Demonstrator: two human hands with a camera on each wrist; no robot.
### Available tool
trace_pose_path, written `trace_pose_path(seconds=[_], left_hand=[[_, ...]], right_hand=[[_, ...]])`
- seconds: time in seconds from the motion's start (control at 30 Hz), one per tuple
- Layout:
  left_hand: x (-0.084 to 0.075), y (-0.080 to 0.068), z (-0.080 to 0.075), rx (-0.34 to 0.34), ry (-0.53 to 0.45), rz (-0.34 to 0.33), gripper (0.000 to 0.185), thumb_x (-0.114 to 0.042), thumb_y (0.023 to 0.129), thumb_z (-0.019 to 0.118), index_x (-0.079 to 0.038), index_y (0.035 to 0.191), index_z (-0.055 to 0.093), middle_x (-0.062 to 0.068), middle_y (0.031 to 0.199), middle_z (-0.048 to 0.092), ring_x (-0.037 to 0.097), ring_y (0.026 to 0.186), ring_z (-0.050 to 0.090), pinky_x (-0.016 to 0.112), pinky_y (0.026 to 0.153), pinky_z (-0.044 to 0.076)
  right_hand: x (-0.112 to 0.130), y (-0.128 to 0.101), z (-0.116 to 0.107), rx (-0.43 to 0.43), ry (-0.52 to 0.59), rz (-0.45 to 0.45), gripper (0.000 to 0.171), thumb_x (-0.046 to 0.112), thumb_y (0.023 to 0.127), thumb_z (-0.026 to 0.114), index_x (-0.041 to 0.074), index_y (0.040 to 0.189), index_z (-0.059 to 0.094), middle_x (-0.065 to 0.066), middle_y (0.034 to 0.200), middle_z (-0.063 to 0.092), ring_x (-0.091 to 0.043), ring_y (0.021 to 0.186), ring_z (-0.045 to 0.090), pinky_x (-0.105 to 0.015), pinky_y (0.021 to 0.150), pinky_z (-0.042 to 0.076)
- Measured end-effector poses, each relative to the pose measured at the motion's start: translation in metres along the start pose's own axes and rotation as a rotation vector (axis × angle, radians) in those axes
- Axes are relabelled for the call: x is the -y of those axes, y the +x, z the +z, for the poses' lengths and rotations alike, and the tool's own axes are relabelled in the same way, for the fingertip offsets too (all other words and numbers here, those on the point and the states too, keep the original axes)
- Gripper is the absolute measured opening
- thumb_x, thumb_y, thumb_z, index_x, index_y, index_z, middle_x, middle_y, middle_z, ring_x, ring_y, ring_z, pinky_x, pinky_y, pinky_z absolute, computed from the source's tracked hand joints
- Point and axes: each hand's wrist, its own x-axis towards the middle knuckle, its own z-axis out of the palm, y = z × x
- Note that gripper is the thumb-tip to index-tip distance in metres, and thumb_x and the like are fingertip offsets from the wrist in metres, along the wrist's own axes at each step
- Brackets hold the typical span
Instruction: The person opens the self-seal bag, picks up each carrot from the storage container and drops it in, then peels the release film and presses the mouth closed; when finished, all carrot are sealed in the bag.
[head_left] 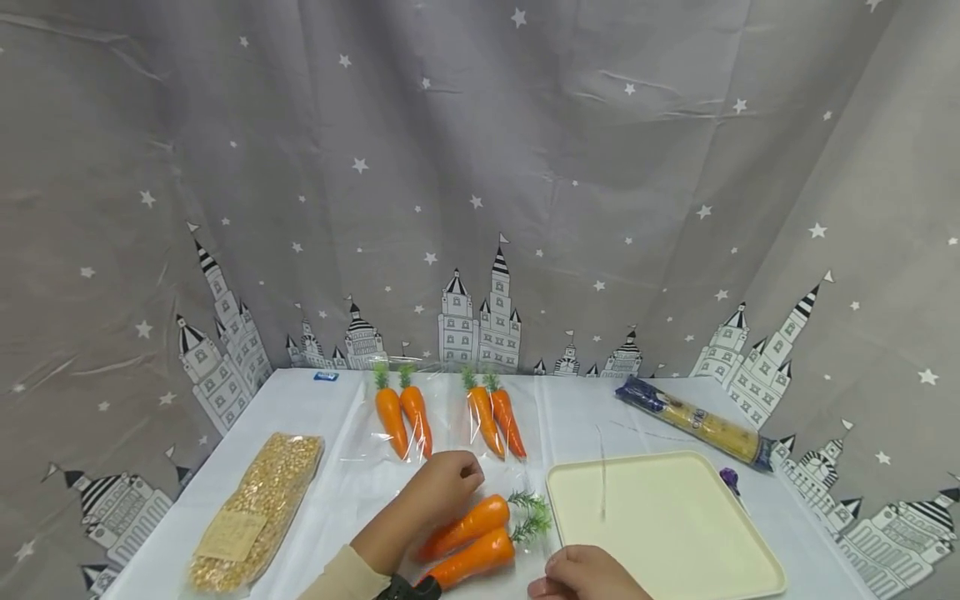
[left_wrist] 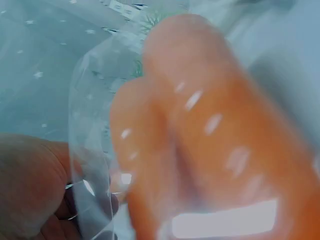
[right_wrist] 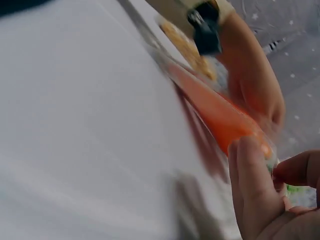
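Two orange carrots (head_left: 477, 557) with green leafy tops lie side by side in a clear plastic bag (left_wrist: 80, 107) at the front middle of the table. My left hand (head_left: 444, 483) reaches over the bag and grips its far edge with curled fingers; that edge shows beside the hand in the left wrist view. At the bag's right end, by the leafy tops, my right hand (head_left: 588, 573) pinches the plastic between thumb and fingers. In the right wrist view, the bagged carrot (right_wrist: 220, 112) slants up from the fingers of the right hand (right_wrist: 265, 195), over the white tabletop.
Two more bags of carrots (head_left: 405, 412) (head_left: 497, 417) lie behind the hands. A bag of corn kernels (head_left: 258, 508) is at left. Right of the hands lies a cream tray (head_left: 660, 525), with a pasta packet (head_left: 693, 421) and a purple-topped item (head_left: 731, 481) beyond. A small blue packet (head_left: 326, 377) sits far left.
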Motion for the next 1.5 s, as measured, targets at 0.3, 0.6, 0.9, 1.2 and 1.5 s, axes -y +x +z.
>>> trace_pose_path(seconds=[0.3, 0.6, 0.9, 1.2, 1.5], left_hand=[[-0.005, -0.014, -0.025, -0.107, -0.255, -0.017, 0.014, -0.027, 0.103, 0.068, -0.014, 0.099, 0.072, 0.000, 0.083, 0.064, 0.019, 0.075, 0.058, 0.033, 0.067, 0.051], [-0.020, -0.032, -0.035, -0.270, -0.510, -0.006, 0.018, -0.030, 0.104, 0.067, -0.013, 0.103, 0.071, 0.006, 0.094, 0.070, 0.019, 0.088, 0.066, 0.035, 0.080, 0.054], [-0.035, -0.050, -0.041, -0.359, -0.695, 0.015, 0.015, -0.024, 0.103, 0.068, -0.009, 0.103, 0.072, 0.007, 0.100, 0.071, 0.021, 0.094, 0.069, 0.030, 0.087, 0.060], [-0.049, -0.062, -0.049, -0.393, -0.813, 0.027, 0.016, -0.014, 0.105, 0.063, 0.001, 0.105, 0.068, 0.020, 0.106, 0.066, 0.024, 0.095, 0.067, 0.028, 0.087, 0.062], [-0.043, -0.058, -0.041, -0.371, -0.802, 0.023, 0.012, -0.012, 0.106, 0.061, -0.003, 0.107, 0.068, 0.012, 0.103, 0.067, 0.023, 0.097, 0.069, 0.027, 0.089, 0.061]], right_hand=[[0.033, -0.006, -0.021, -0.287, 0.321, 0.009, 0.013, 0.014, 0.104, 0.056, 0.002, 0.102, 0.061, -0.012, 0.107, 0.074, -0.019, 0.092, 0.073, -0.034, 0.084, 0.064], [0.066, -0.009, -0.026, -0.571, 0.333, -0.198, 0.012, 0.009, 0.104, 0.057, -0.003, 0.103, 0.058, -0.014, 0.104, 0.066, -0.024, 0.102, 0.071, -0.040, 0.088, 0.063], [0.096, -0.021, -0.035, -0.715, 0.149, -0.428, 0.012, 0.011, 0.106, 0.060, 0.000, 0.101, 0.062, -0.015, 0.105, 0.069, -0.018, 0.095, 0.071, -0.031, 0.080, 0.064], [0.113, -0.028, -0.038, -0.771, -0.005, -0.540, 0.012, 0.012, 0.107, 0.059, 0.005, 0.100, 0.065, -0.011, 0.100, 0.070, -0.018, 0.086, 0.071, -0.029, 0.073, 0.064], [0.116, -0.023, -0.038, -0.796, -0.088, -0.572, 0.009, 0.018, 0.104, 0.066, 0.014, 0.097, 0.070, -0.003, 0.087, 0.070, -0.017, 0.080, 0.071, -0.027, 0.071, 0.061]])
